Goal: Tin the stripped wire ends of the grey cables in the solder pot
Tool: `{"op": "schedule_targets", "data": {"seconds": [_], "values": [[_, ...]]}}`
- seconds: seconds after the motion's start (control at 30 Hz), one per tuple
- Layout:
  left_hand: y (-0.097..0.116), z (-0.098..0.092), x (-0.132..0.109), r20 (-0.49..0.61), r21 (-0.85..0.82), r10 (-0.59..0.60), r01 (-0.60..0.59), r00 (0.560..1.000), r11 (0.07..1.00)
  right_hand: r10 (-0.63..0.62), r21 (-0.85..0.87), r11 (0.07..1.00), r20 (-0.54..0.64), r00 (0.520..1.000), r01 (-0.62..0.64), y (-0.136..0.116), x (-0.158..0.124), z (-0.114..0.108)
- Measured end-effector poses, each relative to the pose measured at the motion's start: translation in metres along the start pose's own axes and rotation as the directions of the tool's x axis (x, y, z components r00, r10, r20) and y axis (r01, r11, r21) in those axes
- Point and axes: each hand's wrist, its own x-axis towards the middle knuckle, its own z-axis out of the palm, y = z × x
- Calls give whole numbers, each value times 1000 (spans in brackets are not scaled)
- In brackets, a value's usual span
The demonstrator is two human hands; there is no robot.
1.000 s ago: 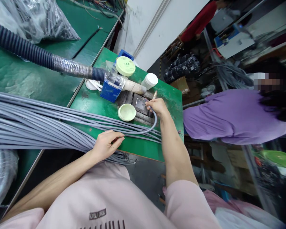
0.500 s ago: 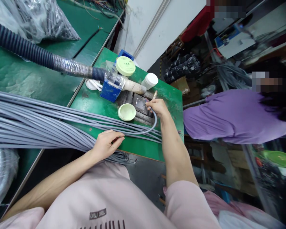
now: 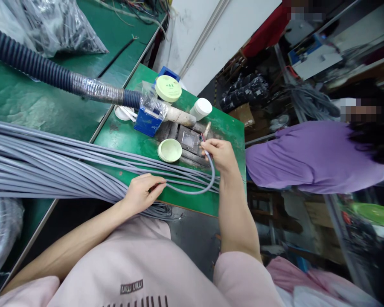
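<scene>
My right hand pinches the end of a grey cable, whose bared wire tips stick up just right of the small metal pot set in the green table. The cable loops back under my wrist to my left hand, which is closed on it at the table's near edge. A thick bundle of grey cables runs from the left across the table, under my left hand.
A pale green lid, a blue box, a green-lidded jar and a white jar stand around the pot. A dark ribbed hose ends over it. A person in a purple top bends at the right.
My right hand has pulled the cable end back from the pot toward me and to the right, so the loop sags lower. My left hand has stayed put.
</scene>
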Motion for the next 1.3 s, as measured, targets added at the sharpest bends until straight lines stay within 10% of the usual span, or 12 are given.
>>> {"op": "schedule_targets", "data": {"seconds": [0.27, 0.43, 0.63, 0.77, 0.87, 0.97, 1.03, 1.13, 1.3], "values": [[10, 5, 4, -13, -295, -218, 204, 976, 934, -90, 183, 980, 25, 996, 84, -4, -77, 15], [25, 20, 18, 198, -734, -504, 468, 841, 492, -124, 194, 974, 32, 992, 116, -11, -105, 36], [43, 34, 26, 330, -870, -573, 477, 750, 123, -191, 241, 955, 56, 980, 172, -11, -117, 53], [50, 39, 25, 218, -896, -634, 409, 742, 171, -190, 312, 935, 41, 981, 169, -7, -121, 59], [49, 35, 26, 3, -861, -616, 316, 788, 399, -196, 380, 912, 79, 977, 153, -3, -129, 60], [46, 27, 26, -258, -594, -281, 78, 924, 801, -190, 438, 890, 102, 976, 128, 3, -141, 59], [44, 23, 25, -282, -386, 39, -151, 959, 910, -194, 475, 869, 65, 979, 140, 5, -148, 59], [43, 24, 21, -261, -366, 121, -214, 958, 906, -204, 498, 850, 14, 979, 170, 6, -153, 60], [39, 33, 13, 34, -719, -384, 289, 923, 632, -195, 476, 861, -11, 981, 177, 4, -155, 63]]}}
